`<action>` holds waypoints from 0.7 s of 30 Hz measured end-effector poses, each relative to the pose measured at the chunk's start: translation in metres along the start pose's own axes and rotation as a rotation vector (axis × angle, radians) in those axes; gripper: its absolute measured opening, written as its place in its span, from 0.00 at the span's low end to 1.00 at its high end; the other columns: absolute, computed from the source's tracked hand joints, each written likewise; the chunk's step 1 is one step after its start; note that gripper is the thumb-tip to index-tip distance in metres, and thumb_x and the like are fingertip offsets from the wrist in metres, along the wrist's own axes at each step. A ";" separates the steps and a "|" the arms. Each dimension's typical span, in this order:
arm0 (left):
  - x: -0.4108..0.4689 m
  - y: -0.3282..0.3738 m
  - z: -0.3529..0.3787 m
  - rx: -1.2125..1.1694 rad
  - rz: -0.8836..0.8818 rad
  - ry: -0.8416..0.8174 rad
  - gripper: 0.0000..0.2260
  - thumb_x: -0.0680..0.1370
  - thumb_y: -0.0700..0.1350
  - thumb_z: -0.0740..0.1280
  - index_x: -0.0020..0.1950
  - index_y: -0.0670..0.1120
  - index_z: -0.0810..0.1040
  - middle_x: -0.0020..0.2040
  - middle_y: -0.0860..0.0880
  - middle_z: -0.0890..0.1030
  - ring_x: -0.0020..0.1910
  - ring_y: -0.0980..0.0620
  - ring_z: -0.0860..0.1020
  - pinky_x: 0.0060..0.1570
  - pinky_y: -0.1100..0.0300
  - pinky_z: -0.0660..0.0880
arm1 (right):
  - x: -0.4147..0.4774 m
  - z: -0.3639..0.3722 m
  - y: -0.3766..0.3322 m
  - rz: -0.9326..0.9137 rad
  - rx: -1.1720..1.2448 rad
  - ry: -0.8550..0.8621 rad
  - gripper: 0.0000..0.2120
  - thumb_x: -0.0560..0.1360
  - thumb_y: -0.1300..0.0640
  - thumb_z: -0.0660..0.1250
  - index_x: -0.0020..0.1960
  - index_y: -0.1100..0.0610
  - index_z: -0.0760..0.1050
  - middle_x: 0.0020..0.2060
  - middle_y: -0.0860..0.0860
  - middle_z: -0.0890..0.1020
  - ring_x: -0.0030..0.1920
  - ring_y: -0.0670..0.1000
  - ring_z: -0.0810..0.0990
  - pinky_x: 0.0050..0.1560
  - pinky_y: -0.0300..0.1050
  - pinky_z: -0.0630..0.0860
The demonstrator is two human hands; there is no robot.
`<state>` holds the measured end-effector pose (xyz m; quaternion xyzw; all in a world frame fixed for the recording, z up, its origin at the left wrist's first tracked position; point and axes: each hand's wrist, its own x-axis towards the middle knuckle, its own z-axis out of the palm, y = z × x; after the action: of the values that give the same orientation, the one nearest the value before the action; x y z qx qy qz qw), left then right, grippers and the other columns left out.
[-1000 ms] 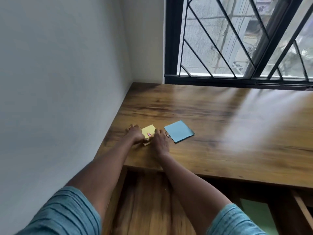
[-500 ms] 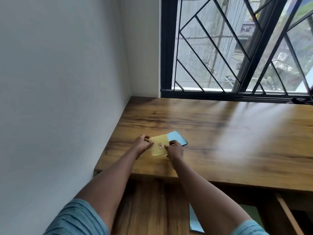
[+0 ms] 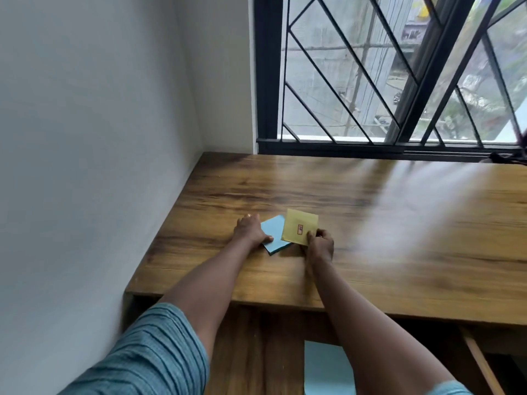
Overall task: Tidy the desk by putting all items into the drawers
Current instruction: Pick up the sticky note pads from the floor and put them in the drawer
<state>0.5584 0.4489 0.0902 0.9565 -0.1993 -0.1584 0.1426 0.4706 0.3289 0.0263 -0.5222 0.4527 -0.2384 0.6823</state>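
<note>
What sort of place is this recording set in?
Likely a home study nook: a wooden desk against a white wall, under a barred window, with a blue pad and a yellow pad.

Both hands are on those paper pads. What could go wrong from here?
The right hand pinches the yellow pad only by a corner, so it might slip when lifted. The yellow pad overlaps the blue pad under the left hand, so moving one could drag the other.
</note>
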 end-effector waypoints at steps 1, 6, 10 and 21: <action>0.001 0.002 -0.001 0.013 -0.029 -0.021 0.35 0.70 0.56 0.74 0.72 0.45 0.65 0.71 0.43 0.68 0.70 0.43 0.66 0.65 0.53 0.68 | -0.002 0.000 -0.001 -0.003 -0.009 -0.004 0.09 0.77 0.63 0.63 0.57 0.61 0.73 0.54 0.61 0.80 0.54 0.59 0.80 0.59 0.58 0.77; 0.004 0.001 -0.004 -0.077 -0.136 -0.092 0.31 0.72 0.53 0.73 0.70 0.45 0.66 0.70 0.43 0.68 0.69 0.42 0.65 0.63 0.55 0.68 | 0.004 -0.001 0.000 0.011 -0.016 -0.035 0.07 0.76 0.62 0.63 0.54 0.56 0.73 0.55 0.59 0.80 0.55 0.58 0.80 0.60 0.58 0.76; -0.013 -0.006 -0.005 -0.306 -0.167 0.026 0.22 0.77 0.48 0.68 0.68 0.41 0.69 0.67 0.43 0.73 0.65 0.45 0.73 0.59 0.56 0.71 | -0.012 -0.004 -0.005 0.088 0.069 -0.104 0.12 0.77 0.66 0.62 0.61 0.63 0.72 0.55 0.61 0.79 0.57 0.59 0.79 0.62 0.58 0.75; -0.166 -0.085 0.004 -0.760 -0.258 0.199 0.19 0.77 0.42 0.69 0.66 0.39 0.73 0.61 0.42 0.78 0.58 0.45 0.78 0.46 0.60 0.71 | -0.145 -0.035 0.014 0.135 0.162 -0.137 0.12 0.76 0.70 0.61 0.39 0.57 0.72 0.50 0.62 0.78 0.43 0.55 0.78 0.47 0.50 0.76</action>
<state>0.4415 0.5934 0.0990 0.8637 0.0096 -0.1439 0.4830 0.3694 0.4319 0.0655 -0.4488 0.4184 -0.1915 0.7661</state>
